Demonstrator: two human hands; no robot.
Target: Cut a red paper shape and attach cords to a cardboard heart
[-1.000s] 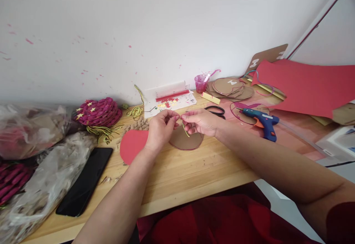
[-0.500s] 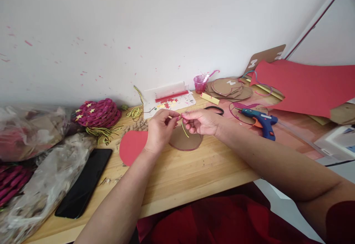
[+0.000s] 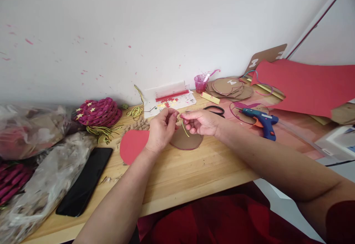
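Fingertips of my left hand (image 3: 163,129) and my right hand (image 3: 201,122) pinch a short yellow-green string (image 3: 185,130) between them. One end of it hangs down below the right fingers. What lies deeper in the left pinch is hidden by the fingers. Under both hands is a brown cardboard shape (image 3: 187,143) with a purple edge. A red paper shape (image 3: 132,146) lies beside my left wrist, partly covered by it. Black-handled scissors (image 3: 215,110) rest just behind my right hand.
A blue glue gun (image 3: 260,120) lies on the right, near a large red sheet (image 3: 307,84). Cardboard discs (image 3: 229,88) and a pink cup (image 3: 200,84) stand at the back. On the left are a magenta star-trimmed stack (image 3: 100,114), plastic bags (image 3: 55,181) and a black phone (image 3: 84,183).
My left fingertips have drawn slightly away from the right ones, opening a small gap with string across it. The right hand keeps its pinch nearly in place.
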